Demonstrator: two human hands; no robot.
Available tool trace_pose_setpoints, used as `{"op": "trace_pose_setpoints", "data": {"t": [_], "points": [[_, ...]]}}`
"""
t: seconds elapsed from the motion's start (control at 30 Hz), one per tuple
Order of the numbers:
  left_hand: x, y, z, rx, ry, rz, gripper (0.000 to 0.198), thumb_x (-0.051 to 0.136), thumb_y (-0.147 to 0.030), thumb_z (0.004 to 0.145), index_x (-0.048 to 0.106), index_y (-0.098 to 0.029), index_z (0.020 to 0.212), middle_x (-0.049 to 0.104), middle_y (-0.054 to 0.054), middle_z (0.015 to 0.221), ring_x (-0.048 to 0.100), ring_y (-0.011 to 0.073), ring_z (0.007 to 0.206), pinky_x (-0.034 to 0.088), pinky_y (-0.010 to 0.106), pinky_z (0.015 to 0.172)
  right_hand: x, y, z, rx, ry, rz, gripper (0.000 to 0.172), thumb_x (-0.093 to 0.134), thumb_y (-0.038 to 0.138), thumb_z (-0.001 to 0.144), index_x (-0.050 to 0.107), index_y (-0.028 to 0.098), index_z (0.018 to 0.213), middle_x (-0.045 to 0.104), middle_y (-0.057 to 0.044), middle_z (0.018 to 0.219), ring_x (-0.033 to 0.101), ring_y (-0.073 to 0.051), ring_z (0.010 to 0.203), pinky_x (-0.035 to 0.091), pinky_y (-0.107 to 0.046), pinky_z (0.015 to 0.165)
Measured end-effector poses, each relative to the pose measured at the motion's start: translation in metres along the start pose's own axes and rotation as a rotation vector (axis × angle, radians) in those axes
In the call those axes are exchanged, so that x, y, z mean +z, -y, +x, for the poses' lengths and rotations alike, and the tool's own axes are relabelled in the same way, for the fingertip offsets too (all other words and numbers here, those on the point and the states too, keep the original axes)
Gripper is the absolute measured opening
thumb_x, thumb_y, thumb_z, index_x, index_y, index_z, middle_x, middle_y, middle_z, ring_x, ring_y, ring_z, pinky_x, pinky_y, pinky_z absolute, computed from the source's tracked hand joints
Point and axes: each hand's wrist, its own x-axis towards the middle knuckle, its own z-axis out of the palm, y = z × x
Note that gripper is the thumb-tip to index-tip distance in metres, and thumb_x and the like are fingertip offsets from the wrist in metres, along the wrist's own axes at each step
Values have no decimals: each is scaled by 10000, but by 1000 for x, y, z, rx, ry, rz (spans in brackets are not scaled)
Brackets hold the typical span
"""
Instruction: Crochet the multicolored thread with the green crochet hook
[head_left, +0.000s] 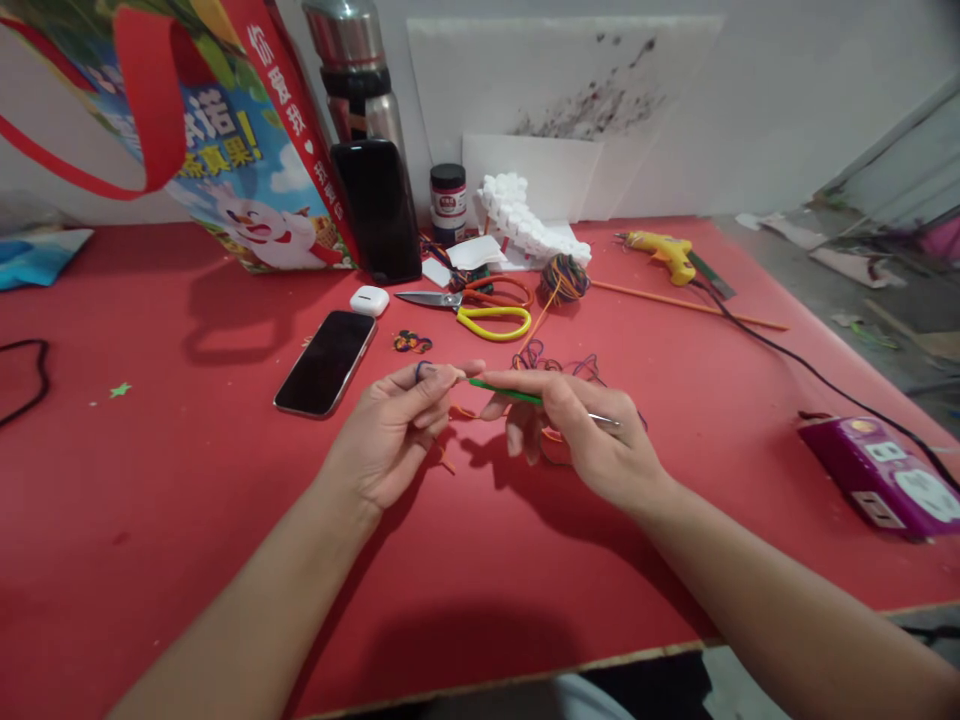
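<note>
- Over the red table (187,520), both hands meet near the middle, held just above the surface.
- Left hand (390,430) is pinched: thumb and forefinger are closed on a bit of yarn (555,365), with a blue loop showing round the forefinger tip.
- Right hand (585,430) grips a green hook (510,392) pencil-style, fingers curled round the shaft, its metal end sticking out past the knuckles to the right.
- Hook tip points left and sits right at the left fingertips; whether it is through the loop, cannot tell.
- Loose multicoloured yarn trails on the table behind and under the right hand, running back to a yarn ball (564,277) near the far edge.
- Yellow-handled scissors (472,308) lie just beyond the hands, a small crocheted piece (411,342) to their left.
- Dark phone (325,362) lies face up left of the hands, a white earbud case (369,300) just behind it.
- Far side: printed bag (225,140), steel flask (356,70), a second phone (379,210) leaning upright, a small jar (448,203), white foam (517,220).
- Right side: yellow glue gun (664,250) with its black cord, and a purple power strip (885,475) near the table edge.
</note>
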Motion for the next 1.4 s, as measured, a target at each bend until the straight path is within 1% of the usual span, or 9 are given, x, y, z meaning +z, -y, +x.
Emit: {"op": "trace_pose_setpoints", "data": {"t": [0.07, 0.13, 0.27, 0.47, 0.6, 0.8, 0.97, 1.17, 1.4], "points": [[-2, -1, 1, -5, -15, -13, 158, 910, -98, 716, 759, -64, 686, 754, 73, 801, 339, -22, 481, 337, 96, 441, -1, -1, -1, 12, -7, -12, 464, 480, 516, 1104, 774, 220, 1306, 804, -85, 1035, 717, -125, 683, 584, -243, 564], [-3, -2, 2, -14, -25, -30, 138, 882, -74, 735, 756, -63, 679, 721, 54, 729, 347, -15, 476, 336, 99, 439, -2, -2, -2, 41, 0, 7, 546, 418, 578, 1103, 766, 221, 1326, 804, -99, 1026, 723, -142, 686, 581, -259, 552], [-1, -1, 2, -47, -42, -42, 132, 886, -53, 705, 757, -57, 676, 731, 71, 737, 356, -16, 466, 323, 112, 429, -5, -4, 0, 81, -11, 94, 698, 357, 694, 1066, 790, 185, 1270, 811, -132, 995, 693, -153, 607, 567, -292, 512], [3, -1, -1, -42, -51, -15, 131, 894, -78, 692, 769, -47, 671, 773, 113, 827, 365, -24, 474, 326, 110, 431, -3, 1, 4, 28, -38, 141, 293, 716, 452, 1001, 824, 233, 1163, 834, -67, 917, 717, -129, 600, 596, -272, 583], [4, 0, -2, -49, -61, -25, 158, 909, -73, 661, 754, -50, 643, 734, 70, 735, 367, -25, 460, 315, 110, 425, -1, 1, 3, 40, -95, 67, 394, 668, 536, 1009, 825, 203, 1149, 837, -86, 887, 705, -145, 549, 577, -298, 535], [5, 1, -1, -36, -92, -26, 150, 909, -74, 664, 762, -48, 671, 756, 83, 785, 373, -28, 460, 318, 109, 424, -1, -5, 5, 78, -163, 90, 526, 610, 635, 1002, 816, 172, 1144, 821, -113, 894, 714, -176, 624, 570, -317, 528], [3, 0, 0, -30, -71, -8, 173, 887, -89, 708, 732, -70, 633, 788, 112, 843, 351, -26, 467, 320, 112, 429, -3, -7, 8, 99, -247, 138, 516, 625, 642, 991, 832, 170, 1027, 815, -105, 873, 683, -149, 557, 564, -314, 536], [1, -1, 1, 0, -79, 23, 129, 874, -99, 719, 762, -62, 667, 804, 153, 888, 341, -27, 468, 310, 123, 429, -6, -4, 13, 114, -354, 134, 524, 707, 670, 915, 825, 164, 982, 781, -66, 743, 608, -112, 481, 496, -259, 459], [0, 2, -1, -7, -38, 21, 118, 885, -120, 713, 787, -79, 662, 811, 150, 916, 330, -27, 483, 312, 108, 434, -5, -2, 14, 99, -387, 164, 441, 810, 602, 855, 842, 167, 923, 769, -51, 709, 598, -97, 474, 500, -235, 446]]}}
